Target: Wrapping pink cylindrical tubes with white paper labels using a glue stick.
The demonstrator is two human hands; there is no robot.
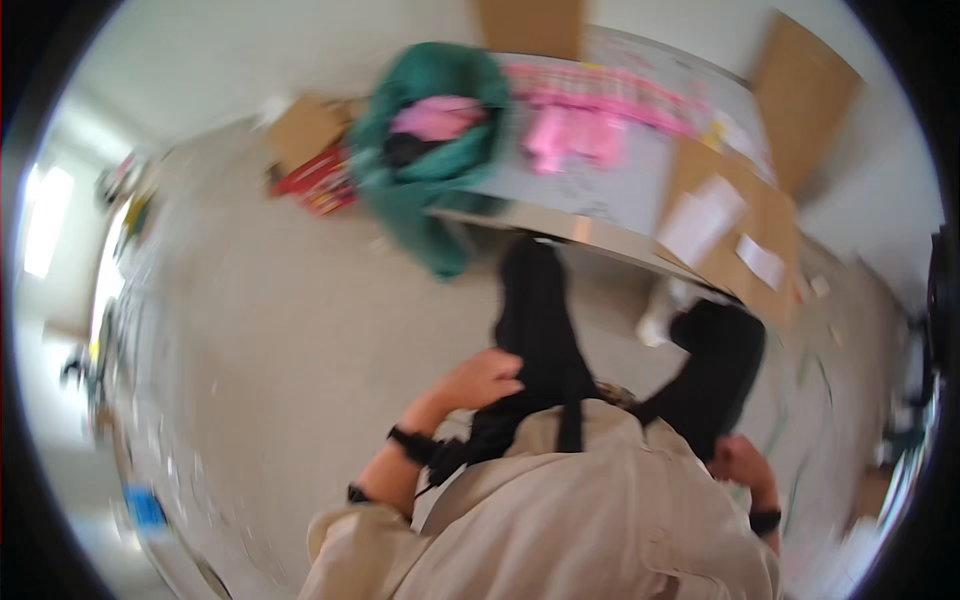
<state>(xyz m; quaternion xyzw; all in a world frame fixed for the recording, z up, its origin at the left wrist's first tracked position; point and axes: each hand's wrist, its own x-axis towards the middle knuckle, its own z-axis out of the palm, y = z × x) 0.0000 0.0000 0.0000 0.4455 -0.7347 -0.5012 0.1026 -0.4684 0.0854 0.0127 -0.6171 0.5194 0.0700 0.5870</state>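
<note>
The left hand [485,378] rests with bent fingers at the side of the left thigh and the right hand [740,460] is down beside the right thigh, both by the black trousers [540,330] on the person's legs, and I cannot tell whether either one pinches the cloth. In front of the knees, the pale tabletop [630,195] carries pink garments [575,135] and, to their right, a cardboard sheet [690,172] bearing white papers [705,220]. At its left end, a green sack [375,165] gapes around pink and black cloth [440,118].
</note>
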